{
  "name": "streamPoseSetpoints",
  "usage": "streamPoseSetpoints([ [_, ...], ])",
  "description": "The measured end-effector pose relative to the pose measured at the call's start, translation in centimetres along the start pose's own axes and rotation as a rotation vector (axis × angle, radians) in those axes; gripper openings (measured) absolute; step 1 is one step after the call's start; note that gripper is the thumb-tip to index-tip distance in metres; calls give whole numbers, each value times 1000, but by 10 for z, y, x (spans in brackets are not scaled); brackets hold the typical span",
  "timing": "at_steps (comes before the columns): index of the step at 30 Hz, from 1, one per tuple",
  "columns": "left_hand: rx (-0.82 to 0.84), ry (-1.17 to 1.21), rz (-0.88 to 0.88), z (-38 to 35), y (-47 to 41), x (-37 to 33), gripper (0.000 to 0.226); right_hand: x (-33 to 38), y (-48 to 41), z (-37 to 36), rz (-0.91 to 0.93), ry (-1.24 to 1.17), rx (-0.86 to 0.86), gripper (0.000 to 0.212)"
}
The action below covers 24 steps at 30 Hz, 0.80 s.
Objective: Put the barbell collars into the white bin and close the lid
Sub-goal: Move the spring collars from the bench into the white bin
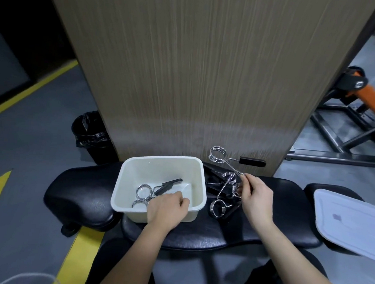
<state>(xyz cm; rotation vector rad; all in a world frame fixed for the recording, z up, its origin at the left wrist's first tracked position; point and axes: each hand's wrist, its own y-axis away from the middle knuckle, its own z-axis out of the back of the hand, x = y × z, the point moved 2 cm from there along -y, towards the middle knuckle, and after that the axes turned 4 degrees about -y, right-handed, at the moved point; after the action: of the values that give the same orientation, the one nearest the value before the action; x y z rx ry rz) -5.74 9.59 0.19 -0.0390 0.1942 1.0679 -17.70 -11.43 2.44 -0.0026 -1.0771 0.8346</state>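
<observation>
1. Head view: the open white plastic bin [123, 182] sits on the black padded surface [81, 192]; two chrome spring collars with black handles [145, 191] lie inside.
2. The left hand [168, 208] reaches into the bin, grip loosely curled, holding nothing visible.
3. The right hand [256, 197] pinches a raised chrome spring collar [218, 154] by one handle.
4. More collars [219, 208] lie beside the bin; the white flat lid [349, 222] rests far right.
</observation>
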Motion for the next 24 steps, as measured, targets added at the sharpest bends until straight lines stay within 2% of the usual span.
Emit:
streamPoseSetpoints([
  [1,2,107,7,1,-1,2,29,5,0,1,20,5,5,19],
  [3,-46,479,65,11,0,11,14,16,0,1,70,12,37,17],
  [5,-229,701,171,26,-3,32,12,28,2,-3,135,7,83,15],
  [7,-446,616,265,40,-8,63,17,41,3,-10,225,14,138,12],
  [9,-554,477,359,44,-14,92,22,54,5,-23,308,22,218,11],
  [10,-530,412,391,42,-18,103,26,60,6,-32,341,31,271,12],
  [14,-251,188,421,19,-20,115,50,79,15,-78,427,144,490,22],
  [18,-227,239,446,16,-24,116,51,84,23,-128,379,330,666,30],
  [24,-248,271,421,13,-20,120,50,81,28,-167,217,356,817,31],
])
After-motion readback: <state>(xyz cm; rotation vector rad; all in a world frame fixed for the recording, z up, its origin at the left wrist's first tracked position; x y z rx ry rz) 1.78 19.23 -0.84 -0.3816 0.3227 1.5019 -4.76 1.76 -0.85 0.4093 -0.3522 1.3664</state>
